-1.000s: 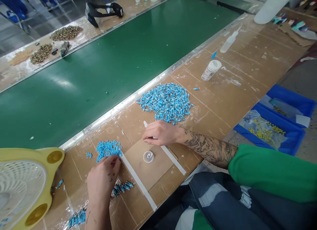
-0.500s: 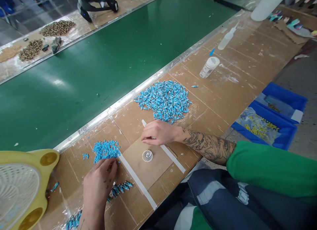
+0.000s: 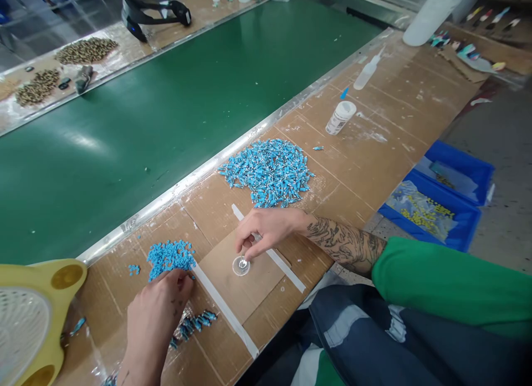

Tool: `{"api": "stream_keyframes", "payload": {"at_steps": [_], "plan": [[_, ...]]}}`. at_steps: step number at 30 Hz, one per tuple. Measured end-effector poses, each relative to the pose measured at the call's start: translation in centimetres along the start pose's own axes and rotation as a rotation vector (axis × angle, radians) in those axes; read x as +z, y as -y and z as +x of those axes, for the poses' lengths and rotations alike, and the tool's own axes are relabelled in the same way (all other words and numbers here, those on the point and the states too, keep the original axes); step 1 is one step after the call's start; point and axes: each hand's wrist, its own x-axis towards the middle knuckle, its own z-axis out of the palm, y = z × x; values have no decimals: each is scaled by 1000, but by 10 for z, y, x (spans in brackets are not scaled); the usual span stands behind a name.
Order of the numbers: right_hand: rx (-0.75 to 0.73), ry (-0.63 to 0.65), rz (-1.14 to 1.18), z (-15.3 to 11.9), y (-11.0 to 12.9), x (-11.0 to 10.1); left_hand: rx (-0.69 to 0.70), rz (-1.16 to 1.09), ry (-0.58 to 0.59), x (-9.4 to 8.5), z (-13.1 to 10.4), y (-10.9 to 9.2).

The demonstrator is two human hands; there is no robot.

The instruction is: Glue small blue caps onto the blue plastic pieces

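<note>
My right hand (image 3: 270, 228) reaches down over a small clear round dish (image 3: 241, 266) on a cardboard square (image 3: 245, 278), its fingertips pinching a small thin piece at the dish. My left hand (image 3: 155, 314) rests at the near edge of a small heap of tiny blue rings (image 3: 170, 256), fingertips closed together on the rings; what they hold is hidden. A large heap of blue cylindrical parts (image 3: 268, 170) lies beyond my right hand. A short row of finished blue parts (image 3: 193, 324) lies beside my left wrist.
A green conveyor belt (image 3: 166, 98) runs along the far side of the cardboard-covered bench. A yellow fan (image 3: 29, 319) stands at the left. A white bottle (image 3: 338, 117) and a squeeze bottle (image 3: 368, 70) lie further right. Blue bins (image 3: 440, 203) sit at the right, off the bench.
My right hand has dropped from above the dish down onto it. My left hand has stayed at the ring heap. The view has shifted slightly.
</note>
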Motion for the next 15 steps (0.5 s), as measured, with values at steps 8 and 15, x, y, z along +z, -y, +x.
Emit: {"api": "stream_keyframes", "payload": {"at_steps": [8, 15], "plan": [[-59, 15, -126, 8, 0, 11, -335, -715, -179, 8, -7, 27], [-224, -65, -325, 8, -2, 26, -57, -2098, -361, 26, -8, -16]]}}
